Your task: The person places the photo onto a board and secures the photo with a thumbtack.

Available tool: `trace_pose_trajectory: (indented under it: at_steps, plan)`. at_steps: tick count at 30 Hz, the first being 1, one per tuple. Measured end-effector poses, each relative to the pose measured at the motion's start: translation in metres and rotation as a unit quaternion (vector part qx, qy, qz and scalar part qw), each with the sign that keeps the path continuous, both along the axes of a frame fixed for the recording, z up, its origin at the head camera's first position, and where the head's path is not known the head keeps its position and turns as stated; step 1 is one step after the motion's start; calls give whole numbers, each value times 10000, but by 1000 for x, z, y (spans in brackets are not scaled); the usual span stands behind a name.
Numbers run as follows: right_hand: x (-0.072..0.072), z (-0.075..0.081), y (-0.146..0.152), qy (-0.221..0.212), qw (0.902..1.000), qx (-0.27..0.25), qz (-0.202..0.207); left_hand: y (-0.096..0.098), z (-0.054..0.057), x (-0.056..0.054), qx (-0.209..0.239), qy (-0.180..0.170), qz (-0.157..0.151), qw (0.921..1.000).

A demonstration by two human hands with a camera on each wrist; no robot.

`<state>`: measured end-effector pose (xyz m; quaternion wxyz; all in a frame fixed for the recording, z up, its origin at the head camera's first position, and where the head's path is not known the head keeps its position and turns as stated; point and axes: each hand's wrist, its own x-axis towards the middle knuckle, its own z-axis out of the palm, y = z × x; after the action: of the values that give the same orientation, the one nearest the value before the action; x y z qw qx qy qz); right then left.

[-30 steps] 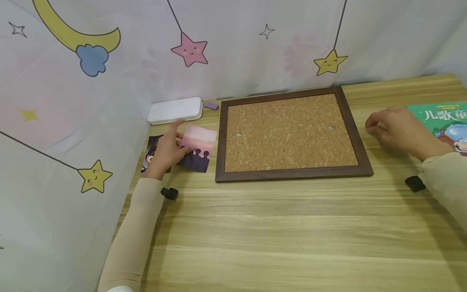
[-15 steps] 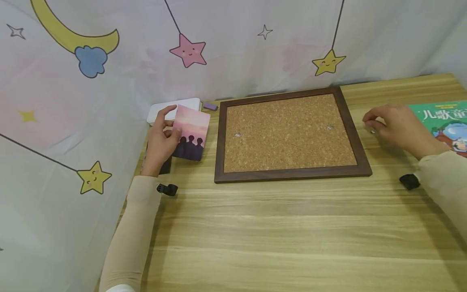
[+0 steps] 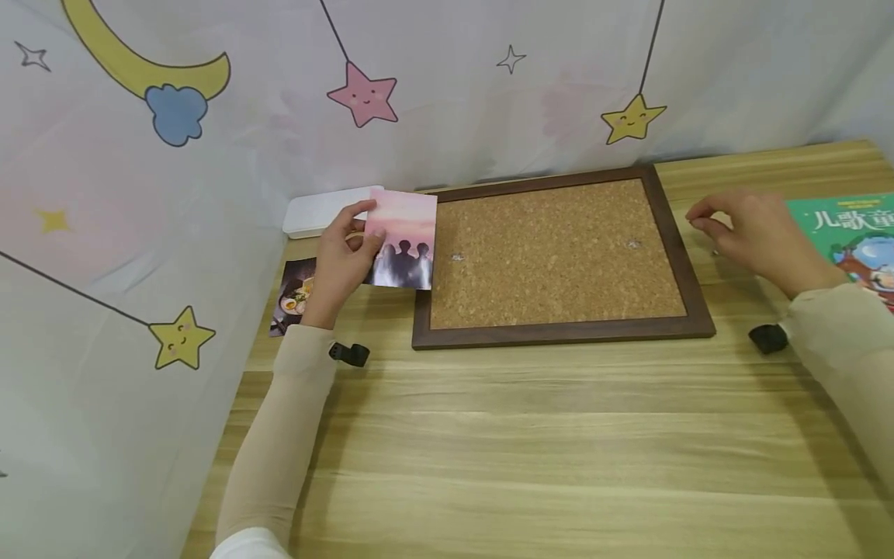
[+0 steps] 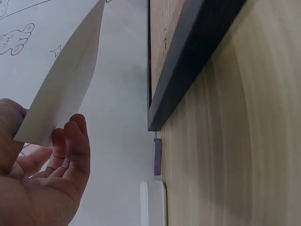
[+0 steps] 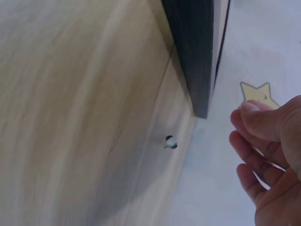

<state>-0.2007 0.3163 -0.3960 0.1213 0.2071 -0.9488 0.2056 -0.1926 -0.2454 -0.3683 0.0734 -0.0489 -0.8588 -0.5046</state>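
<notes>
My left hand (image 3: 340, 268) grips a photo (image 3: 405, 233) by its left edge. It shows a pink sky over dark silhouetted figures. The photo is raised and overlaps the left side of the brown-framed corkboard (image 3: 552, 264). Its pale back (image 4: 68, 70) faces the left wrist camera. My right hand (image 3: 768, 241) is above the table, right of the board, thumb and index fingertips together. I cannot tell whether something small is between them. In the right wrist view, a small clear pin-like piece (image 5: 170, 142) lies on the table below that hand. Two clear pieces (image 3: 457, 257) also sit on the cork.
A second photo (image 3: 293, 299), of a bowl of food, lies left of my left hand. Behind it are a white case (image 3: 328, 211) and a small purple block (image 4: 157, 157). A green book (image 3: 855, 237) lies at the right. A printed curtain (image 3: 454, 93) borders the table (image 3: 531, 450).
My left hand has picked the photo up off the table and carried it up and to the right, over the board's edge. My right hand has shifted slightly left, uncovering the small clear piece.
</notes>
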Motion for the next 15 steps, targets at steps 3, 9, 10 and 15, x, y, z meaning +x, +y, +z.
trace_pose_trajectory:
  at_steps: [3, 9, 10, 15]
  plan:
    - [-2, 2, -4, 49, 10000, -29, -8, 13, 0, -4, 9, 46, -156, 9999]
    - [-5, 6, -12, -49, 9998, -116, -183, 44, 3, -13, -205, 60, -277, 9994]
    - [-5, 6, -13, -72, 9997, -136, -212, 49, 4, -15, -210, 38, -335, 9992]
    - [-8, 10, -19, -123, 9994, -153, -302, 73, 6, -22, -152, -12, -691, 9975]
